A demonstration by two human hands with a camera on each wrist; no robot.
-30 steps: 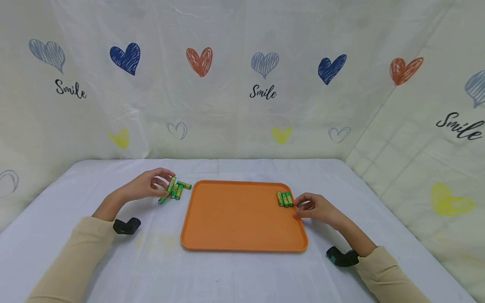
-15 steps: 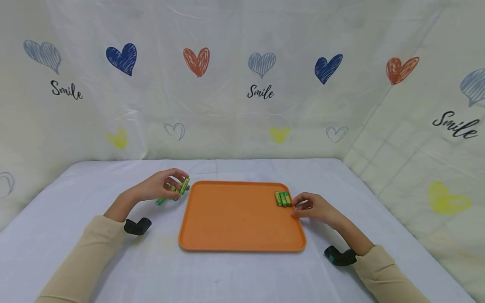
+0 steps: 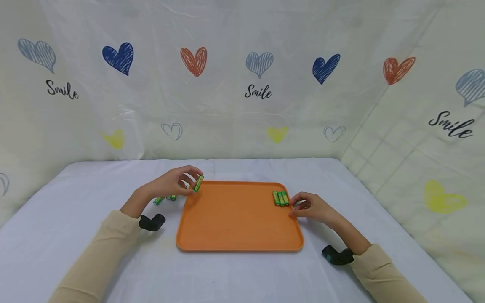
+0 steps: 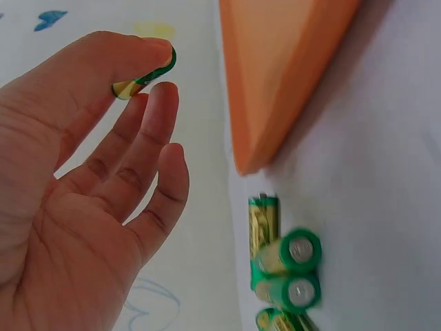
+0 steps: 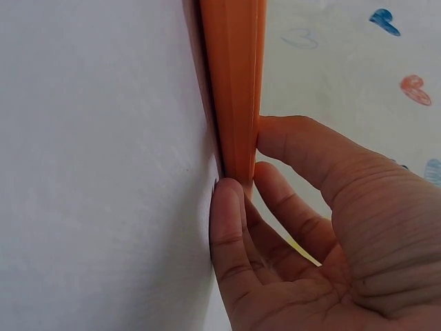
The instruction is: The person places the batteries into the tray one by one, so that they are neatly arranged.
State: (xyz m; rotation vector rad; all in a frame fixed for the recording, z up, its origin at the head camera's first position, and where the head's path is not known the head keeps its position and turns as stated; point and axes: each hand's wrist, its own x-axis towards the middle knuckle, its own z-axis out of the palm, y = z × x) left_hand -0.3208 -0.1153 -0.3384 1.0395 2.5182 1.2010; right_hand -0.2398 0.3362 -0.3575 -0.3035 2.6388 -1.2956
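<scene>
My left hand [image 3: 172, 183] pinches a green-and-gold battery [image 3: 198, 183] between thumb and fingertips, over the far left corner of the orange tray [image 3: 238, 227]. In the left wrist view the thumb covers part of this battery [image 4: 141, 81], and the other fingers are spread. My right hand [image 3: 314, 207] holds the tray's right edge, thumb against the rim and fingers at its outer side, as the right wrist view shows. Just inside that edge lie three batteries [image 3: 281, 198] side by side. Several loose batteries [image 4: 289, 269] lie on the cloth left of the tray, partly hidden by my left hand in the head view.
A white cloth [image 3: 227, 277] covers the table under the tray. Behind it hangs a pale backdrop [image 3: 223, 109] printed with hearts and "Smile". Both wrists wear black devices, one at the left wrist [image 3: 152, 222] and one at the right wrist [image 3: 337, 255].
My left hand has moved right, carrying a battery from the loose group to over the tray's far left corner. My right hand stays at the tray's right edge.
</scene>
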